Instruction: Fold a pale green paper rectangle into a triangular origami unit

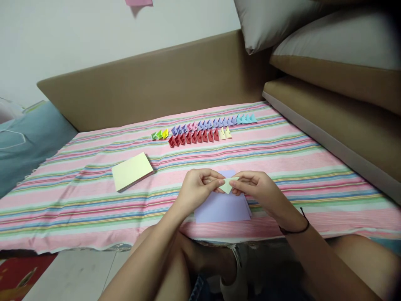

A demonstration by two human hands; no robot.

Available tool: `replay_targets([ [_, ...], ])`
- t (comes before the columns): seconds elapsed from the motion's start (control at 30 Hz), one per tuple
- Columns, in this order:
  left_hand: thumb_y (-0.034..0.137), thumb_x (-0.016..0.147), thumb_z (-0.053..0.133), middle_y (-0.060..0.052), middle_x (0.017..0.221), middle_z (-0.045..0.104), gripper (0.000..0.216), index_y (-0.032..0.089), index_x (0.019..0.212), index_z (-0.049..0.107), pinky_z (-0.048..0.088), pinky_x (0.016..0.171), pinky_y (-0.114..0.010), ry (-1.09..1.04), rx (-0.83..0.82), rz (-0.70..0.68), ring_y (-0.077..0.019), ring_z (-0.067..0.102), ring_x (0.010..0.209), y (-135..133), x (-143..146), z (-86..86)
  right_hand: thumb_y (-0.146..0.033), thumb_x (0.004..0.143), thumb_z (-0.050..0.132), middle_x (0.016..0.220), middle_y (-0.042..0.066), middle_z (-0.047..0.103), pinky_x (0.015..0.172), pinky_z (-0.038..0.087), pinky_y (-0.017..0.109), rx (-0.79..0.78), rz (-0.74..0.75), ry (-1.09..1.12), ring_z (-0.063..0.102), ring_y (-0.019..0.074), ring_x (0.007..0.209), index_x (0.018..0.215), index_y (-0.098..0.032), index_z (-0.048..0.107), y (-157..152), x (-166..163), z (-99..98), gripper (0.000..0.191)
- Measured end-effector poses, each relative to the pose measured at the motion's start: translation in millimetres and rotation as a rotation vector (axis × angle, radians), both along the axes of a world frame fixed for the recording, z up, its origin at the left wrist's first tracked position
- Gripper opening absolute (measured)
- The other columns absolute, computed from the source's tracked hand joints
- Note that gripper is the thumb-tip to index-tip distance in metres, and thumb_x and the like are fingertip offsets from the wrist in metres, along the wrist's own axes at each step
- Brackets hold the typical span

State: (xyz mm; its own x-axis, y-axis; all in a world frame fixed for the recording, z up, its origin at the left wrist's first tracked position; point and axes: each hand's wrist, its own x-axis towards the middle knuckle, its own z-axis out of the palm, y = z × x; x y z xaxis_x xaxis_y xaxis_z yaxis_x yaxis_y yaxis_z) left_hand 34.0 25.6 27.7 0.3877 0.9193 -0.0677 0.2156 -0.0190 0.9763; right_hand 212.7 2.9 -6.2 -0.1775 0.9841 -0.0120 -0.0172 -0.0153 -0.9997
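Note:
Between both hands is a small piece of pale yellow-green folded paper (227,186), its lower tip pointing down toward me. My left hand (202,184) pinches its left side with thumb and fingers. On the right side, my right hand (255,186) grips it the same way and wears a thin black cord at the wrist. Beneath the hands lie several lavender paper sheets (221,209) on the striped cloth. Which folds lie behind my fingers is hidden.
Beyond the hands stand rows of folded paper pieces (194,137) in red, purple, pink, blue, yellow and green. A stack of pale yellow paper (131,170) lies to the left on the striped cloth (94,209). Cushions (338,96) are piled at right, beside a brown backrest (156,83).

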Motion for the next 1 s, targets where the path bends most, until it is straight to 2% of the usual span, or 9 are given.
replay_targets([
  [0.13, 0.023, 0.075, 0.068, -0.004, 0.067, 0.068, 0.013, 0.011, 0.078, 0.069, 0.055, 0.062, -0.025, -0.045, -0.053, -0.016, -0.0157, 0.069, 0.06, 0.9, -1.9, 2.1, -0.042, 0.067, 0.075, 0.061, 0.001, 0.066, 0.062, 0.053, 0.029, -0.014, -0.005, 0.02, 0.063, 0.0152, 0.061, 0.078, -0.017, 0.068, -0.6, 1.2, 1.3, 0.029],
  [0.23, 0.028, 0.077, 0.068, -0.003, 0.069, 0.068, 0.021, 0.012, 0.09, 0.067, 0.055, 0.068, -0.027, -0.107, -0.13, -0.073, -0.0166, 0.07, 0.066, 0.9, -4.9, 3.7, -0.039, 0.07, 0.074, 0.06, -0.001, 0.066, 0.063, 0.052, 0.028, -0.03, -0.027, 0.051, 0.063, 0.0142, 0.061, 0.089, -0.018, 0.068, -0.4, 3.1, 0.3, 0.029],
  [0.37, 0.025, 0.07, 0.075, -0.003, 0.075, 0.071, 0.035, 0.014, 0.101, 0.065, 0.053, 0.074, -0.025, -0.16, -0.081, -0.082, -0.0155, 0.069, 0.074, 0.9, -6.1, 3.5, -0.039, 0.069, 0.074, 0.062, 0.0, 0.068, 0.064, 0.052, 0.028, -0.061, -0.111, 0.136, 0.064, 0.0137, 0.062, 0.091, -0.019, 0.069, 0.1, 3.1, -2.1, 0.03],
  [0.53, 0.028, 0.07, 0.075, -0.004, 0.071, 0.071, 0.024, 0.012, 0.087, 0.069, 0.052, 0.068, -0.024, -0.143, 0.008, 0.03, -0.0151, 0.067, 0.069, 1.7, -4.5, 4.6, -0.04, 0.067, 0.077, 0.072, 0.004, 0.072, 0.07, 0.055, 0.032, -0.059, -0.082, 0.169, 0.067, 0.0163, 0.069, 0.09, -0.019, 0.071, -1.6, 2.7, 1.5, 0.032],
  [0.67, 0.034, 0.077, 0.069, -0.004, 0.065, 0.067, 0.022, 0.012, 0.077, 0.069, 0.051, 0.061, -0.024, -0.105, 0.055, 0.038, -0.0132, 0.063, 0.061, 0.1, -4.2, 8.4, -0.041, 0.069, 0.075, 0.073, 0.003, 0.072, 0.07, 0.055, 0.031, 0.021, -0.051, 0.108, 0.066, 0.0159, 0.07, 0.077, -0.019, 0.072, -2.6, 3.6, 4.2, 0.023],
  [0.77, 0.033, 0.076, 0.07, -0.005, 0.073, 0.067, 0.022, 0.012, 0.069, 0.069, 0.05, 0.063, -0.023, -0.025, 0.125, 0.028, -0.013, 0.061, 0.067, -0.4, -4.0, 7.7, -0.041, 0.073, 0.071, 0.07, 0.003, 0.07, 0.065, 0.054, 0.031, 0.056, -0.093, 0.072, 0.065, 0.0154, 0.065, 0.077, -0.018, 0.07, -2.4, 3.1, 3.9, 0.023],
  [0.87, 0.031, 0.074, 0.071, -0.004, 0.076, 0.066, 0.021, 0.012, 0.084, 0.069, 0.05, 0.064, -0.024, -0.066, 0.057, 0.006, -0.0126, 0.06, 0.067, 0.7, -3.4, 3.8, -0.037, 0.074, 0.071, 0.064, 0.001, 0.068, 0.062, 0.054, 0.03, 0.065, -0.114, 0.062, 0.063, 0.0145, 0.061, 0.093, -0.018, 0.068, -2.7, 1.7, 3.7, 0.027],
  [0.93, 0.029, 0.074, 0.071, -0.002, 0.072, 0.065, 0.031, 0.013, 0.1, 0.067, 0.049, 0.064, -0.023, -0.115, 0.013, 0.017, -0.0113, 0.059, 0.064, 1.7, -3.2, 1.3, -0.035, 0.076, 0.07, 0.061, -0.001, 0.065, 0.061, 0.053, 0.028, 0.076, -0.088, 0.054, 0.062, 0.0135, 0.06, 0.102, -0.019, 0.066, -3.6, 0.7, 4.2, 0.031],
  [1.0, 0.028, 0.074, 0.071, 0.0, 0.069, 0.063, 0.033, 0.013, 0.103, 0.067, 0.048, 0.064, -0.022, -0.139, 0.014, 0.039, -0.0103, 0.058, 0.064, 2.1, -3.3, 0.0, -0.034, 0.076, 0.07, 0.064, -0.002, 0.066, 0.063, 0.052, 0.027, 0.093, -0.051, 0.061, 0.062, 0.013, 0.063, 0.105, -0.02, 0.066, -4.7, -0.3, 4.5, 0.032],
])
